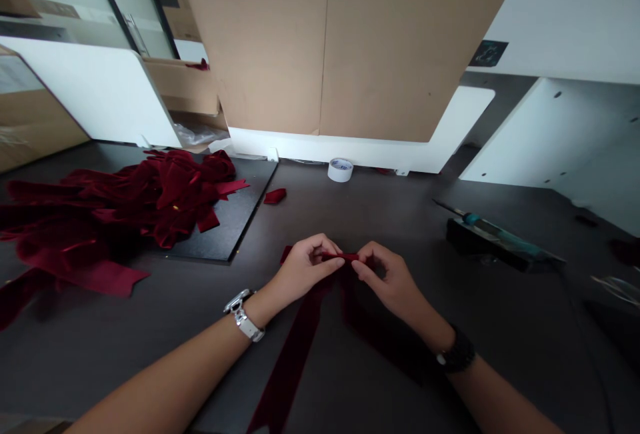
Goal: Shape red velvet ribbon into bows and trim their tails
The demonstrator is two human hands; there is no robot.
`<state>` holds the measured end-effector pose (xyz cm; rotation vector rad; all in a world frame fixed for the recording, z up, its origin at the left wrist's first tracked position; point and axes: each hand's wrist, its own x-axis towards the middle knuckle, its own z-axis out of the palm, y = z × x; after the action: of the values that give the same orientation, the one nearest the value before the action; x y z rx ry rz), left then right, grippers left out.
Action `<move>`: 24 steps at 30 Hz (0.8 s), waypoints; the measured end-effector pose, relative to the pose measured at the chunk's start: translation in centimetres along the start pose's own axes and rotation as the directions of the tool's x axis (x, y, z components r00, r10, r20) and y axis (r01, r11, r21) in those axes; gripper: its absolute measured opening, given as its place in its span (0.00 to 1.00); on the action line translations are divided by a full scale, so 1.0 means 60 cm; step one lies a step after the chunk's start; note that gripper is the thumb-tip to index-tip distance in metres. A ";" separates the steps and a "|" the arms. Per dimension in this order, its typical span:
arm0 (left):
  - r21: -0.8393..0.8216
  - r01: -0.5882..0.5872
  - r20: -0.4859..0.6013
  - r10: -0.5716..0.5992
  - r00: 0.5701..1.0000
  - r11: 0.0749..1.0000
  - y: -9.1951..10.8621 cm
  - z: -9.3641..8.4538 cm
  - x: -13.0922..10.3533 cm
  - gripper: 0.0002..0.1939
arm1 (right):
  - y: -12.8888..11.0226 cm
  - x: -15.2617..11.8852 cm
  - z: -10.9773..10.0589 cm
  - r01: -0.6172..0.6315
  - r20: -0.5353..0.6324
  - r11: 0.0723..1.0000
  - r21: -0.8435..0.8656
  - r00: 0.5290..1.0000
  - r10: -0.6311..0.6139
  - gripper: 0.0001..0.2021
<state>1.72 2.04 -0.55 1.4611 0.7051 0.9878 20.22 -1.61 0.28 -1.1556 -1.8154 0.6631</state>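
In the head view, taking your hands as the centre of the dial and twelve as straight ahead, your left hand (305, 264) and right hand (387, 274) meet almost fingertip to fingertip over the dark desk (380, 211). You have your left thumb and fingers pressed together on the narrow, gathered part of a dark red velvet ribbon (287, 367), and your right thumb and forefinger pinch it just beside them, with next to no gap in either grip. One tail of the ribbon runs down to seven o'clock, ending in a notch near the bottom edge; the other falls toward five o'clock, inside your right forearm, and a bit of red shows past your left hand at nine. You wear a silver watch (243, 314) on the left wrist and a dark band (457, 351) on the right. Between nine and ten o'clock a heap of red velvet bows (165, 197) lies partly on a black board (245, 204). A small red scrap (275, 197) sits between ten and eleven, near the board's edge. At twelve stands a white tape roll (341, 171), with a tall cardboard sheet (350, 41) behind it. Just short of three o'clock, a teal-handled tool (510, 233) rests on a black stand (463, 242).
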 end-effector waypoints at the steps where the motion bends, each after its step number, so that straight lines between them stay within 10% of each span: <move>1: -0.013 0.002 0.003 -0.002 1.000 1.000 0.001 0.000 0.000 0.11 | 0.001 0.000 0.001 0.004 0.004 1.000 0.011 1.000 -0.005 0.10; 24: -0.027 0.073 -0.042 -0.074 0.996 0.997 0.003 0.001 0.002 0.12 | 0.001 0.000 0.005 -0.021 -0.014 0.995 0.101 1.000 0.023 0.06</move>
<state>1.81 2.09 -0.37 1.3859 0.7698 0.9704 19.97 -1.55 0.10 -1.1116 -1.7381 0.7483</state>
